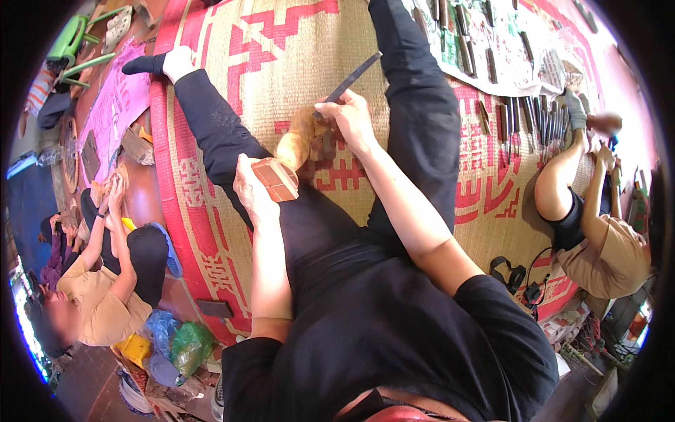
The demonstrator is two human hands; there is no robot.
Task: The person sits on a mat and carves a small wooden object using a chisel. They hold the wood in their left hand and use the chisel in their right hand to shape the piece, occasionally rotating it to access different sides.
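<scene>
Head view, carving: I have the carved wooden piece [294, 149] in the middle, pale yellow and rounded, held between the wearer's legs with its reddish-brown base [276, 180] nearest to me and its far end leaning up and to the right.
Left grip: the left grip [257, 188] is wrapped round the base from the left side, fingers closed on it, with the dark trousers [316, 218] just beneath.
Right grip: the right grip [350, 121] pinches a long dark tool [360, 73], thumb and fingers pressed together on its lower part, right beside the carving's far end; I cannot tell whether the blade or fingers touch the wood.
Tool: flat and narrow, slanting away toward the right leg, its tip near the knee.
Mat: a woven straw mat [348, 32] with red patterns lies under the legs.
Tool row: on the right I see dark-handled tools [531, 121] side by side on the mat; more lie on a white and green sheet [522, 86] above them.
Right side: a co-worker [610, 257] in a tan shirt sits near a black strap [508, 274].
Left side: another person [105, 299] sits off the mat, hands raised together, near a green plastic bag [191, 346].
</scene>
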